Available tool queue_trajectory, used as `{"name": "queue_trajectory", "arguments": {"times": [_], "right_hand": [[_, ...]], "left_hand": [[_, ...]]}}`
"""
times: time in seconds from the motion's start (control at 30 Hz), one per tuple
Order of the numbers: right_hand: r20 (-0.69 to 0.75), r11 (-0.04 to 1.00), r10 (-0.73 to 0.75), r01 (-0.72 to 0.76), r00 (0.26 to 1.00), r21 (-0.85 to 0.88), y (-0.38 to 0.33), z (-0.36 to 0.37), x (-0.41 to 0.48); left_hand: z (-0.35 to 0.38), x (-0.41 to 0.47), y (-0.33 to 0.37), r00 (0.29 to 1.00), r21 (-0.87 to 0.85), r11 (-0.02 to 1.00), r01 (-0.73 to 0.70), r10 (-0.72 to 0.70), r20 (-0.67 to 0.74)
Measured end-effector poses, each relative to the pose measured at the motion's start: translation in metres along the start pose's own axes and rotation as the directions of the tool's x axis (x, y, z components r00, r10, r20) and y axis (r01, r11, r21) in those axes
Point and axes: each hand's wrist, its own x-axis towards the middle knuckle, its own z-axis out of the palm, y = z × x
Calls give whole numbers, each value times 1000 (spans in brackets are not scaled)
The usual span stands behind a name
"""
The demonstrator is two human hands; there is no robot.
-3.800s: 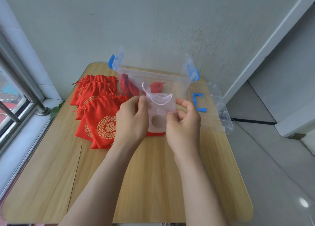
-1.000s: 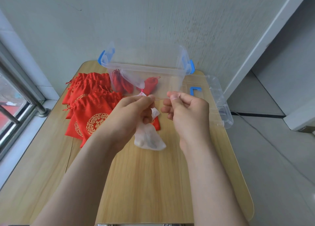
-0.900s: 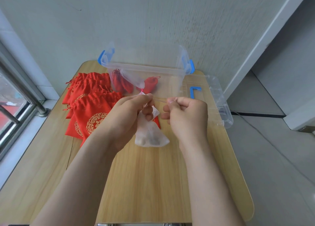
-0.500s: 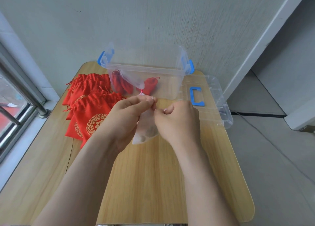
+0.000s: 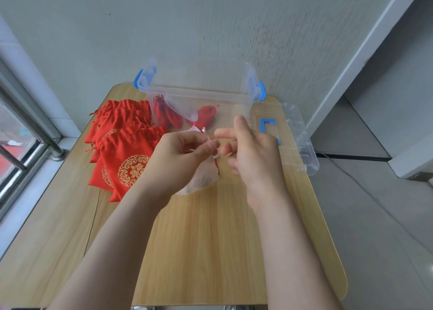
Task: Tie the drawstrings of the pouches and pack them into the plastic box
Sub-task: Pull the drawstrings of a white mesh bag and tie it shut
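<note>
My left hand [image 5: 185,155] pinches the gathered neck of a sheer white pouch [image 5: 199,181], which hangs down over the wooden table [image 5: 210,251]. My right hand [image 5: 250,150] is right beside it. Its index and middle fingers stick out and its lower fingers curl in at the drawstring by my left fingertips; the thin string is barely visible. Behind my hands stands the clear plastic box [image 5: 199,94] with blue latches. Red pouches [image 5: 168,115] lie inside it. A pile of red pouches with gold emblems [image 5: 126,150] lies on the table to the left.
The box's clear lid [image 5: 302,145] with a blue handle [image 5: 269,127] lies at the table's right edge. A window with a metal rail [image 5: 28,145] is on the left, a wall stands behind the box, and the floor drops away on the right.
The pouch's mouth has been drawn shut since the oldest frame. In the last half second my right hand drew slightly right and spread its index and middle fingers; my left hand keeps its pinch.
</note>
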Motion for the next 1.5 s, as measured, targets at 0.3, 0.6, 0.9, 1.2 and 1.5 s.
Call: {"name": "queue_trajectory", "arguments": {"times": [0.3, 0.6, 0.9, 1.2, 1.5], "right_hand": [[85, 999, -16, 20, 996, -39, 8, 1, 0], [193, 999, 2, -10, 981, 41, 8, 0, 0], [249, 987, -120, 89, 961, 132, 7, -4, -1], [254, 971, -199, 225, 947, -79, 10, 2, 4], [175, 840, -338, 381, 925, -386, 16, 15, 0]], "left_hand": [[-8, 2, 2, 991, -304, 945, 122, -100, 87], [-16, 2, 8, 985, -420, 899, 127, -65, 158], [-21, 1, 11, 980, -516, 847, 129, -30, 195], [-14, 2, 5, 991, -462, 881, 98, -43, 129], [-13, 3, -4, 984, -299, 947, 120, -153, -91]]}}
